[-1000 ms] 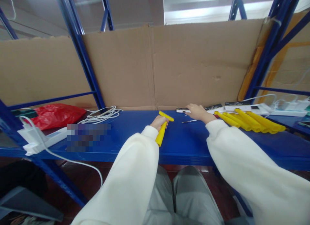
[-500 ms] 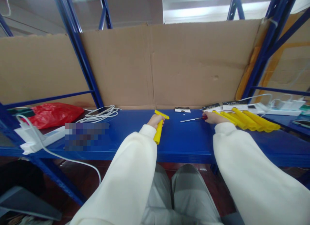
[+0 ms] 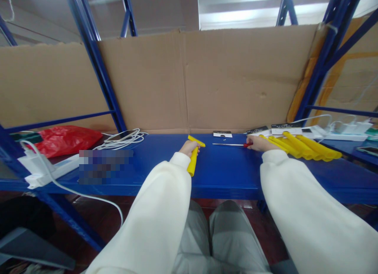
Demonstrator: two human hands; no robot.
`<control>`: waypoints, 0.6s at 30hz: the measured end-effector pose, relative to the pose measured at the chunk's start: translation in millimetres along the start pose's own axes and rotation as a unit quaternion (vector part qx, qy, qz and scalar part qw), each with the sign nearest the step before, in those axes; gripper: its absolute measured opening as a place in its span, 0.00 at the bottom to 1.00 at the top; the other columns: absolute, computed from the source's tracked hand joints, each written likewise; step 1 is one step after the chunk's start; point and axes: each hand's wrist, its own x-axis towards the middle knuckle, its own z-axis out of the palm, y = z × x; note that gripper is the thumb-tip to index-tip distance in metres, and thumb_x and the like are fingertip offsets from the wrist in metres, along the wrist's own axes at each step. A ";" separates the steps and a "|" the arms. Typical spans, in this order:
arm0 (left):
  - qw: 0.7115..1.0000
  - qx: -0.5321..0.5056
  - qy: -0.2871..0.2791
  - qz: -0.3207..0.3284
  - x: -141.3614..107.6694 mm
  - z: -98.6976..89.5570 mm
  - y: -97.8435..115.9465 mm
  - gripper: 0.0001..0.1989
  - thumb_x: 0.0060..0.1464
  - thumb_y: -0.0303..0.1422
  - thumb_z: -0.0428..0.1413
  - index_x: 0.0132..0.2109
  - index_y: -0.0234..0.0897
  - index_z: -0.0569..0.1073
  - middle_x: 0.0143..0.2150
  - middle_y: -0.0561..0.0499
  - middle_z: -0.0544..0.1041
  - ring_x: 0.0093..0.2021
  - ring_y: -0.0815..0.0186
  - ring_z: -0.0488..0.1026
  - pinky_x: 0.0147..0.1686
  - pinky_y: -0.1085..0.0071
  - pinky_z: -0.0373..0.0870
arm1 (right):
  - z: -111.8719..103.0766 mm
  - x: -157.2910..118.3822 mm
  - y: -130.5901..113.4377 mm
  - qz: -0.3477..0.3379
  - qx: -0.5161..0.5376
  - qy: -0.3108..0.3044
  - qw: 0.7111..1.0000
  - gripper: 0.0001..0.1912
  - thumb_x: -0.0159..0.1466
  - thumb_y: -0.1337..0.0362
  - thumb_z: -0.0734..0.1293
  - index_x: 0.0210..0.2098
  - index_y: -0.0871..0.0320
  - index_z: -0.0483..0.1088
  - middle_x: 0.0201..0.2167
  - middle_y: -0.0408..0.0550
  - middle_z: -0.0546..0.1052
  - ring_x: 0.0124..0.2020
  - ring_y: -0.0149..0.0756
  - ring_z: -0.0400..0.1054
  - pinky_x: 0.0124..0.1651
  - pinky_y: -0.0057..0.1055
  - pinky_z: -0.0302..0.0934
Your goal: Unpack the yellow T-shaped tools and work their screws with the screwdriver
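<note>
The yellow tool (image 3: 192, 160) is shaped like a T and is up over the middle of the blue desk (image 3: 224, 169), in the left hand (image 3: 189, 148). Its short bar is at the top, and its fat handle points down toward the person's knees. The left hand has a closed grip, with the fingers wrapped around the handle just under the bar. The right hand (image 3: 251, 143) is well apart from it, over to the right. Its grip is pinched on the red handle of a screwdriver (image 3: 230, 145), and the long thin metal part points left, toward the yellow tool. Behind the metal part, a small white and black card (image 3: 222, 134) lies on the desk, with a tiny shiny bit (image 3: 224, 139) just in front of it. Near the right hand, on its right side, more yellow tools (image 3: 305, 147) lie in a row, side by side. More black and white cards (image 3: 286, 129) lie behind them, and a white power strip (image 3: 344, 135) is there too. Far to the left are a loop of white cable (image 3: 126, 139), a shiny red bag (image 3: 69, 140) and another white power strip (image 3: 67, 166). A tall brown cardboard wall (image 3: 206, 81) stands at the back of the desk.
</note>
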 end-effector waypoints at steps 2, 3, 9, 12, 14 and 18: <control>1.000 0.005 0.003 -0.005 1.1 -0.1 -0.3 0.08 0.54 0.17 0.54 0.33 0.30 0.76 0.18 0.54 0.66 0.19 0.70 0.64 0.20 0.74 0.62 | 0.5 0.6 -2.2 0.016 0.012 -0.024 1.000 0.05 0.54 0.66 0.70 0.32 0.52 0.73 0.27 0.44 0.78 0.31 0.39 0.72 0.36 0.33 0.65; 1.000 0.008 0.004 -0.008 1.3 -0.2 -0.3 0.08 0.55 0.17 0.54 0.34 0.30 0.76 0.18 0.54 0.66 0.19 0.70 0.64 0.20 0.74 0.62 | 0.0 0.3 -4.7 0.027 0.016 -0.036 0.999 0.06 0.54 0.66 0.70 0.33 0.52 0.73 0.29 0.45 0.78 0.32 0.39 0.73 0.37 0.32 0.65; 0.999 0.020 0.006 -0.027 -1.6 -1.0 1.3 0.08 0.55 0.17 0.53 0.33 0.30 0.76 0.17 0.54 0.66 0.19 0.70 0.64 0.19 0.74 0.62 | -4.5 -3.3 -20.4 0.038 0.038 -0.045 0.998 0.05 0.56 0.68 0.70 0.32 0.54 0.73 0.31 0.46 0.79 0.34 0.40 0.73 0.39 0.32 0.66; 0.999 0.012 0.009 -0.031 -4.2 -1.0 1.7 0.08 0.56 0.17 0.54 0.32 0.30 0.74 0.18 0.55 0.66 0.18 0.71 0.63 0.19 0.75 0.62 | -4.5 -3.4 -23.9 0.016 0.058 -0.025 0.998 0.06 0.56 0.69 0.69 0.34 0.55 0.72 0.31 0.46 0.79 0.34 0.38 0.73 0.39 0.32 0.66; 1.000 0.006 0.011 -0.028 -5.4 -0.8 1.7 0.09 0.56 0.17 0.54 0.30 0.31 0.73 0.18 0.55 0.65 0.18 0.71 0.63 0.20 0.75 0.62 | -4.5 -3.0 -26.4 -0.017 0.089 -0.010 0.996 0.06 0.56 0.69 0.68 0.34 0.55 0.71 0.32 0.46 0.80 0.35 0.38 0.73 0.40 0.32 0.66; 1.000 0.008 0.010 -0.027 -6.1 -0.6 1.5 0.11 0.56 0.17 0.53 0.28 0.31 0.72 0.18 0.55 0.65 0.18 0.71 0.62 0.20 0.75 0.63 | -5.1 -2.2 -33.5 -0.087 0.146 -0.005 0.985 0.05 0.56 0.68 0.68 0.34 0.55 0.71 0.34 0.46 0.80 0.36 0.38 0.74 0.43 0.34 0.67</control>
